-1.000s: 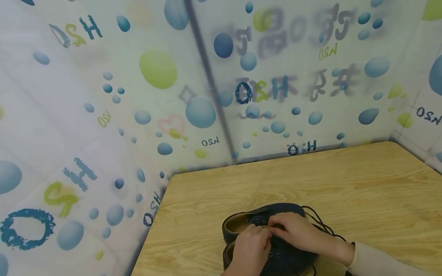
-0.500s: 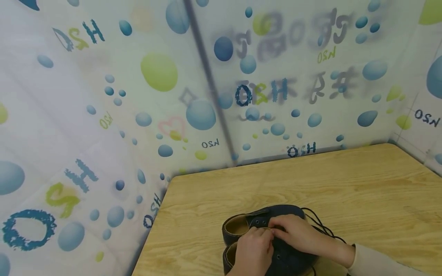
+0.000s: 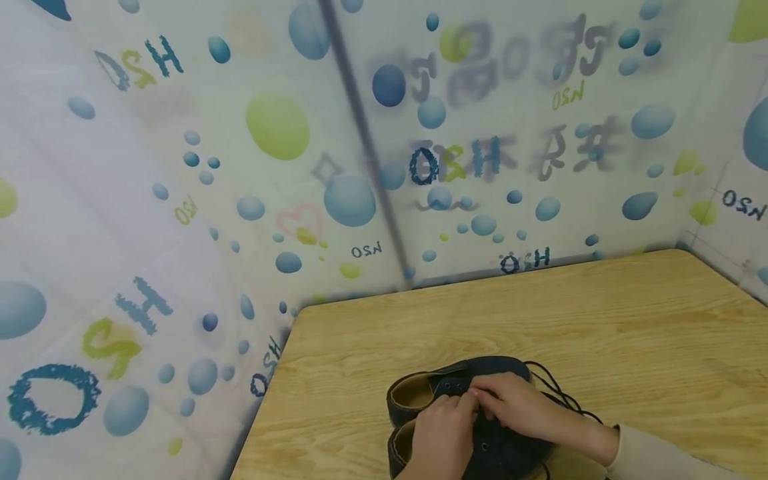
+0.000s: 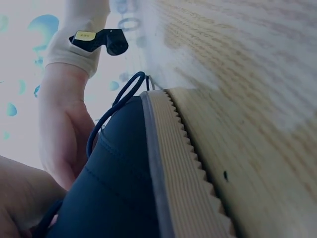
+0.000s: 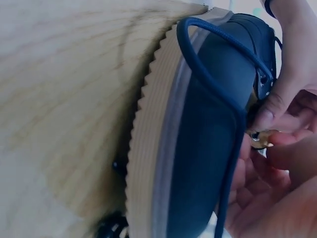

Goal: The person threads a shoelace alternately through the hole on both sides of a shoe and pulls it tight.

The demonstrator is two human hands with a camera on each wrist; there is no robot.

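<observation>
Two dark navy lace-up shoes lie side by side with toes to the right: a far shoe point(image 3: 495, 365) and a near shoe point(image 3: 507, 457). My left hand point(image 3: 443, 433) grips the near shoe's eyelet flap, covering part of its opening. Opposite it, my right hand point(image 3: 519, 403) pinches a dark blue shoelace point(image 5: 236, 153) at that flap; the fingertips of both hands meet. A small tan edge with a dark eyelet shows between them in the right wrist view. The exact lace end is hidden by fingers.
Both shoes stand on a wooden table point(image 3: 600, 320). Loose black laces point(image 3: 558, 387) trail beyond the far shoe's toe. A patterned curtain point(image 3: 300, 167) with blue and green drops hangs behind the table. The near shoe's sole point(image 4: 173, 163) is thick, ribbed and tan.
My left hand has shifted slightly right along the near shoe, closer to the right fingertips. The right hand stays almost in place. The shoes have barely moved.
</observation>
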